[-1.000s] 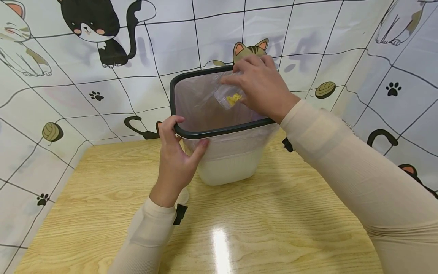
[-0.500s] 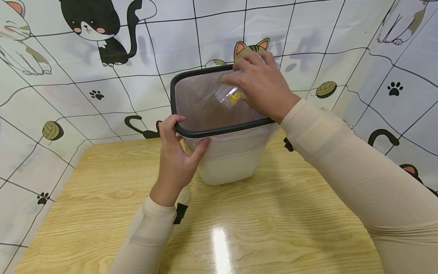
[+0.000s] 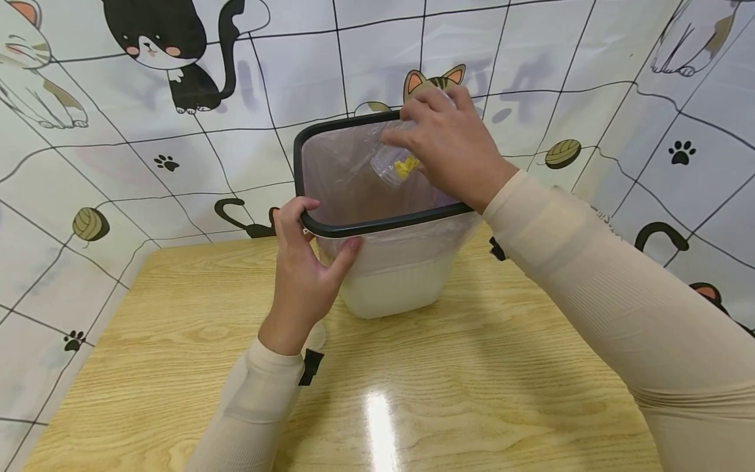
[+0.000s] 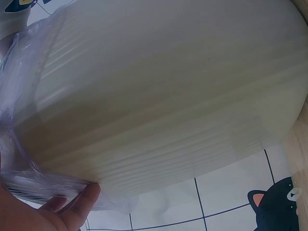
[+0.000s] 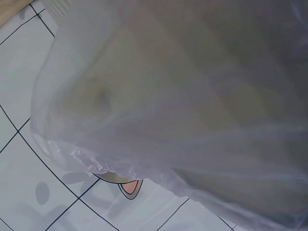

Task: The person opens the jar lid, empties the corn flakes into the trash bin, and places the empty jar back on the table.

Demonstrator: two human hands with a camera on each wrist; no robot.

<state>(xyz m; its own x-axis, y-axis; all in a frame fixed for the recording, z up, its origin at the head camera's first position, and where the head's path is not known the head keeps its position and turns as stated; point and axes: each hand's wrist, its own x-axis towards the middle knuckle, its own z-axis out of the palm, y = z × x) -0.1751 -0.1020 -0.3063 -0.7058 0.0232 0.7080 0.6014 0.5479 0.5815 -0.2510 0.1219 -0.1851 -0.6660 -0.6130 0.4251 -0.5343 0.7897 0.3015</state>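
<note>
A white trash bin [image 3: 392, 288] with a black rim [image 3: 386, 224] stands tilted on the table, a thin clear bag [image 3: 342, 170] lining it and folded over the outside. My left hand [image 3: 303, 275] grips the rim at its near left corner, thumb outside and fingertips over the edge. In the left wrist view, fingers [image 4: 82, 207] press the bag against the bin's wall. My right hand [image 3: 448, 144] reaches over the right side of the opening and holds a clear plastic cup [image 3: 383, 164], tilted, with yellow bits [image 3: 406, 167] in it. Bag plastic [image 5: 168, 96] hides that hand in the right wrist view.
The bin is on a wood-grain table [image 3: 194, 367]. Close behind and to the sides rise white walls [image 3: 295, 78] printed with cats and grid lines. A pale round object [image 3: 316, 336] shows beside the left wrist.
The clear cup has turned slightly in my right hand, and the yellow bits sit a little further right. My left hand and the bin stay nearly still.
</note>
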